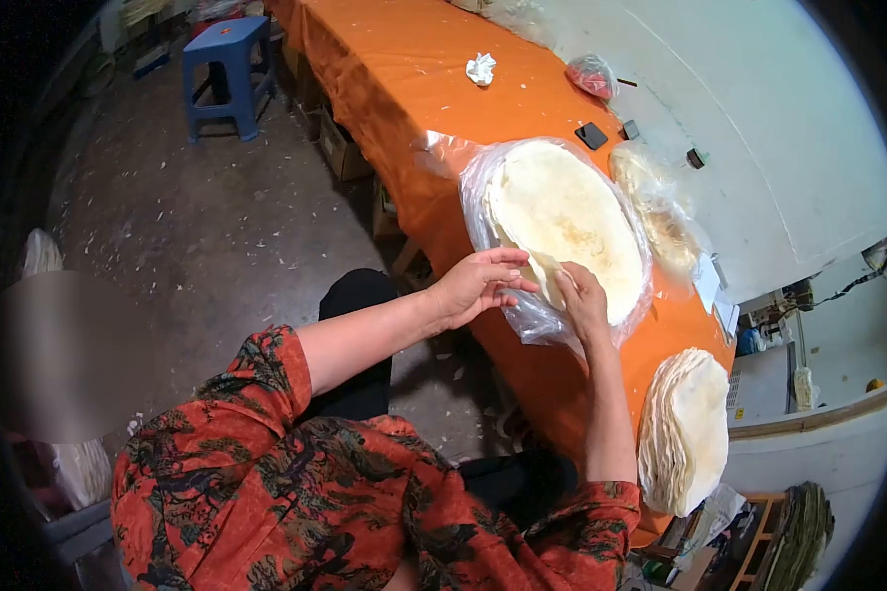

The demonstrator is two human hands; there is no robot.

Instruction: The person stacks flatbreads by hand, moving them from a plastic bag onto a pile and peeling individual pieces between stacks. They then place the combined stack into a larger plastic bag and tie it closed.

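Head view: a stack of pale round sheets (567,202) lies at the person's edge of the desk (404,64), just beyond the right hand (583,300), which pinches a lifted sheet (544,268); the left hand (475,288), forearm outstretched, spreads its fingers alongside.

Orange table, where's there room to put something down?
The biggest bare patch of the orange tablecloth lies between the crumpled tissue and the edge facing the blue stool, apart from scraps. A smaller gap separates the bagged stack from the unbagged stack. It's crowded by the wall, and at the bagged stack, where the left hand and right hand are.
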